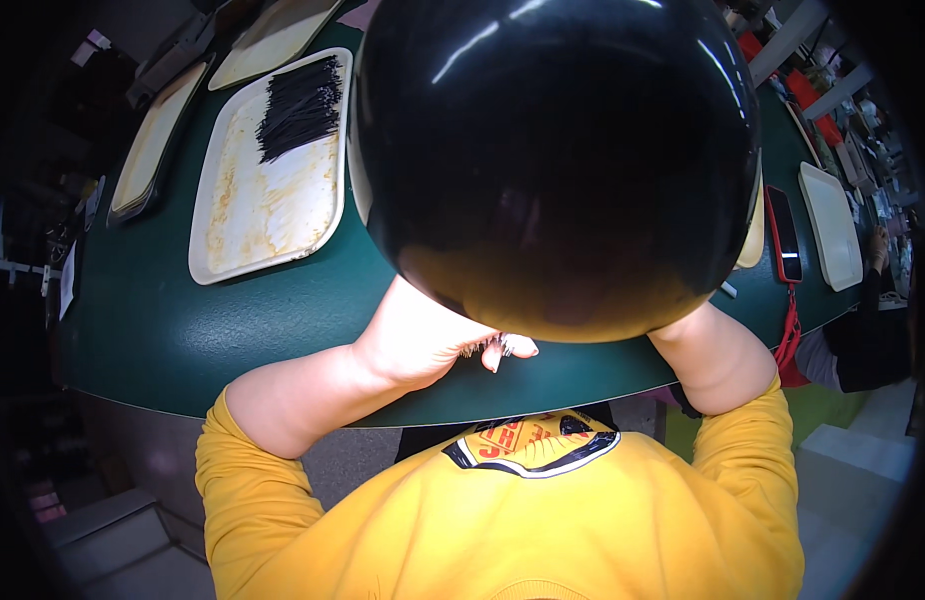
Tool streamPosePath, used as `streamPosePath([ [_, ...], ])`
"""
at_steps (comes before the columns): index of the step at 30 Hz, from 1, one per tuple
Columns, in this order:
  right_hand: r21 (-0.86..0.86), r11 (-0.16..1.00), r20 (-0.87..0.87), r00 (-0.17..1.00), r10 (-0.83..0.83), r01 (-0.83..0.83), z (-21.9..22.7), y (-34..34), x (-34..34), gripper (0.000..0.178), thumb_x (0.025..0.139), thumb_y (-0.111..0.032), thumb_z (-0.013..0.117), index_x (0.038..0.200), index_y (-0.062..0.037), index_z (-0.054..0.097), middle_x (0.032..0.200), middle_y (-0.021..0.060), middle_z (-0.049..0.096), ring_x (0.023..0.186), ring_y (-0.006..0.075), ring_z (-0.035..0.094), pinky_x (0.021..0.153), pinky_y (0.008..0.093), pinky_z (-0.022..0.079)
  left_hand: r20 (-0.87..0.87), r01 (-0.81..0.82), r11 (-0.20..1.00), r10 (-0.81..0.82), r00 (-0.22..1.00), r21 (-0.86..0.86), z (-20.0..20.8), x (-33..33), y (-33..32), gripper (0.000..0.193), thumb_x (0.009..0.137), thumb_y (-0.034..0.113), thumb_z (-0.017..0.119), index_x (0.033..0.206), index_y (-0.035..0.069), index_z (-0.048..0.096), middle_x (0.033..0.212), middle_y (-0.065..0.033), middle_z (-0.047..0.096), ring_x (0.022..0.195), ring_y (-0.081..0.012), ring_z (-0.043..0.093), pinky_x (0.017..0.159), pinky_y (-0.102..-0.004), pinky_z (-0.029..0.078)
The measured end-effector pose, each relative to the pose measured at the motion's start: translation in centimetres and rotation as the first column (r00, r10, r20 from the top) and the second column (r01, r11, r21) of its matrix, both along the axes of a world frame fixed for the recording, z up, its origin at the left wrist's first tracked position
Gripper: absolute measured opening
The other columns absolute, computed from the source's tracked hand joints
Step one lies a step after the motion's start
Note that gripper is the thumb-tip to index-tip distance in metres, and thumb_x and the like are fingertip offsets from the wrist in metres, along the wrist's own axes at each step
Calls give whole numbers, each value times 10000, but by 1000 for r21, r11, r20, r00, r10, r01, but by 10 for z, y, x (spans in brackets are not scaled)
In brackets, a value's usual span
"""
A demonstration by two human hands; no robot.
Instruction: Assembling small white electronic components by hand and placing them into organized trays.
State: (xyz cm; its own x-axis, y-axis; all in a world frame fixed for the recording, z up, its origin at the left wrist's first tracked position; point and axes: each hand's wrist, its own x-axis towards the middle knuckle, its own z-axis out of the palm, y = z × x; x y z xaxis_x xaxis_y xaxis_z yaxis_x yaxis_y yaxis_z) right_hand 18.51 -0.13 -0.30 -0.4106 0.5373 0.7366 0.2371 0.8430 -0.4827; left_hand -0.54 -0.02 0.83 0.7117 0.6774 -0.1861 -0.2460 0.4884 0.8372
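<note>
A big glossy black dome (563, 150), which looks like a lamp shade, covers most of the space in front of me. From under its lower rim shows my left hand (423, 335), lit brightly, with its fingers curled. Between those fingers stick out the silvery ends of a bunch of short thin pieces (473, 349); the rest of the bunch is hidden. Of my right hand (683, 325) only the wrist side shows at the dome's right edge, its fingers hidden behind the dome. Both hands are over the green table (273, 325), near its front edge.
Left of the dome, a stained cream tray (238, 220) holds a pile of thin black strands (301, 108). More trays (158, 140) stand farther left and behind. On the right are a phone (784, 235) with a red strap, another tray (831, 225), and another person's hand (879, 247).
</note>
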Motion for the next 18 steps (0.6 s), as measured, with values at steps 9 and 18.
streamPosePath([
  [9, -386, 892, -256, 956, 140, -234, -4, 1, -1, 139, 722, 42, 536, 861, 37, 536, 749, 102, 557, 654, 168, 547, 583, 256, 451, 33, -4, 1000, 4, 999, 13, -1, 1, -1, 82, 681, -51, 593, 762, -39, 584, 663, -115, 594, 534, -138, 559, 450, -200, 421],
  [18, -497, 847, -316, 948, 27, -189, 7, -6, -3, 150, 722, 42, 528, 871, 45, 522, 758, 92, 559, 644, 152, 544, 575, 246, 452, 11, 1, 1000, -2, 1000, 3, -4, -1, -1, 64, 693, -58, 576, 755, -44, 586, 661, -126, 596, 539, -141, 563, 458, -206, 426],
])
